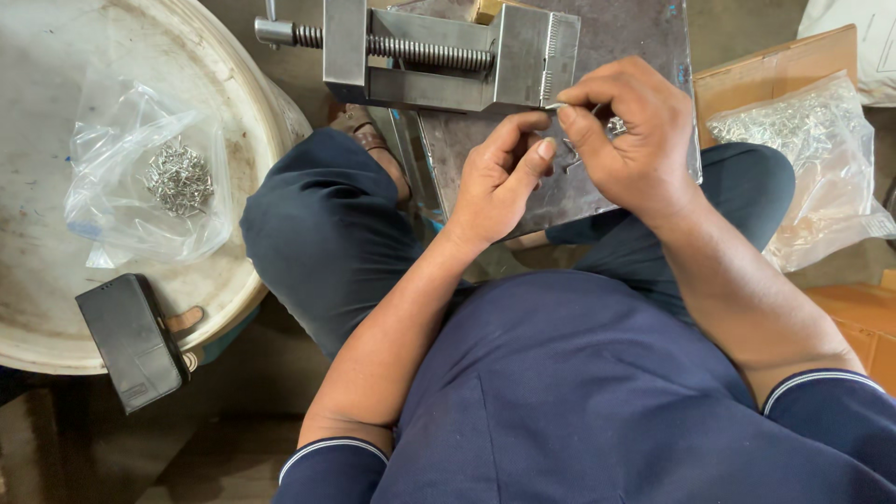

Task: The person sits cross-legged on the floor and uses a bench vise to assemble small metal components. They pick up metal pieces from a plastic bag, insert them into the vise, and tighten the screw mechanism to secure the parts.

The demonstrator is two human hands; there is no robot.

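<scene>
Navy shirt front and both forearms fill the near field; you sit cross-legged with a grey metal plate (597,37) resting across your knees. Your right hand (630,126) is curled nearly closed, thumb and forefinger pinching a small silvery metal pin (557,106) at its tip; a few more bright pieces show under the palm, count not readable. Your left hand (499,177) sits just below and left of it, fingers loosely bent, thumb raised toward the pin; whether it holds anything, you cannot tell. The pinched pin lies roughly level, long axis running left-right, its free end pointing at the notched jaw of the small steel vise (439,51) standing on the plate. That jaw is just beside the pin tip, up and left of your right hand, so the right hand is the nearer one. On the round white drum lid (37,280) to your left: a clear bag of pins (177,177) and a black phone case (131,341). To your right, a fuller plastic bag of metal parts (812,159) lies against a cardboard box (765,70).
</scene>
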